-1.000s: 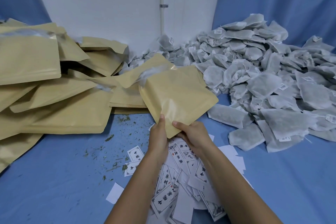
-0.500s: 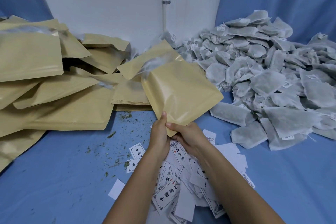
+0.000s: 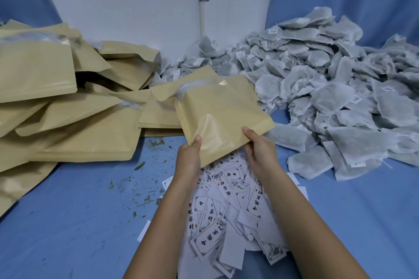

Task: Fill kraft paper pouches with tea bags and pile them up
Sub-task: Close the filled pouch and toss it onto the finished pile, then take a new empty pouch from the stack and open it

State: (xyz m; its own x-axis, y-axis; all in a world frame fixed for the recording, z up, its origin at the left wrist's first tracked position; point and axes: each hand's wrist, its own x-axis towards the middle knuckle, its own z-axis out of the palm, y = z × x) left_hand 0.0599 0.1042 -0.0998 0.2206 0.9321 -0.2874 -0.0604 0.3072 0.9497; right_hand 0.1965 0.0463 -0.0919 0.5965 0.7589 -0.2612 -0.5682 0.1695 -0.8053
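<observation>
The single wide-angle camera, worn on the person's head, looks forward and down from close above the blue cloth-covered table, facing the white wall behind it.

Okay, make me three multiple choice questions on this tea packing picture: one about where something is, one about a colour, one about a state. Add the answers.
1. Where does the heap of tea bags lie?
A. on the person's right
B. on the person's left
C. in the person's lap

2. What colour is the table cover?
A. red
B. blue
C. green

3. How is the kraft pouch in the middle held?
A. it lies untouched
B. by one hand
C. by both hands

Answers:
1 A: the grey tea bags are heaped at the right.
2 B: the cover shows blue between the piles.
3 C: the left hand and right hand each pinch its near edge.
</observation>
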